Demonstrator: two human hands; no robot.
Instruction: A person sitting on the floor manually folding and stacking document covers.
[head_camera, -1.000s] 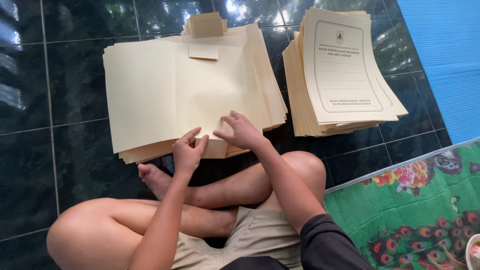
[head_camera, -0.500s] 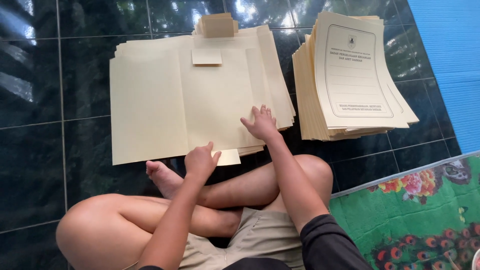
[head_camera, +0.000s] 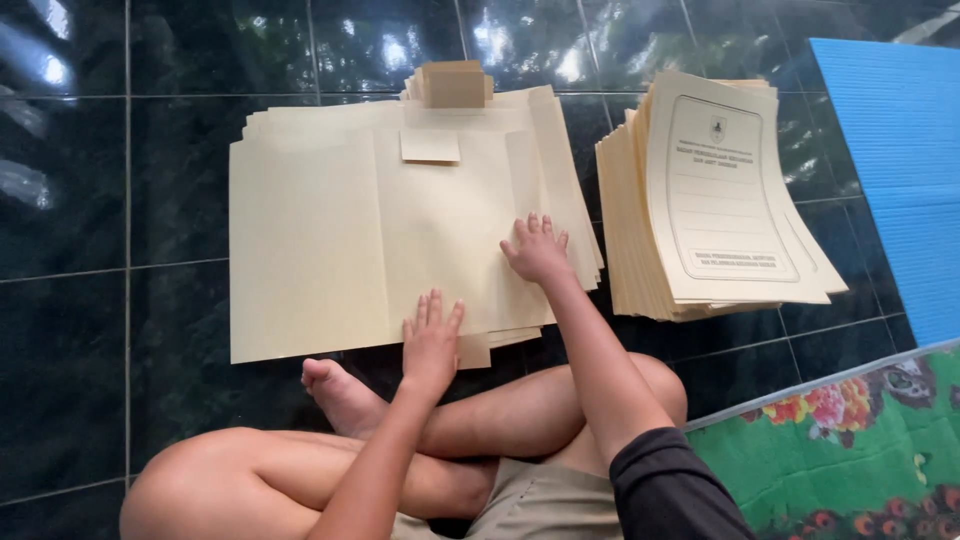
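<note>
A stack of unfolded cream paper folders (head_camera: 330, 230) lies spread on the dark tiled floor in front of my crossed legs. My left hand (head_camera: 432, 338) rests flat, fingers apart, on the near edge of the top sheet, by a small bottom flap. My right hand (head_camera: 538, 250) presses flat on the sheet's right part, fingers spread. A small flap (head_camera: 430, 146) shows at the sheet's top. To the right sits a second stack of folded cream folders (head_camera: 715, 200) with a printed frame on the cover.
Glossy dark floor tiles (head_camera: 110, 180) surround the stacks. A blue mat (head_camera: 895, 160) lies at the far right, and a green floral cloth (head_camera: 850, 450) at the lower right. My bare foot (head_camera: 335, 392) pokes out below the sheets.
Both hands slid up onto the top sheet and now lie flat on it; the sheet's near flap has gone from lifted to lying flat. The camera view shifted slightly.
</note>
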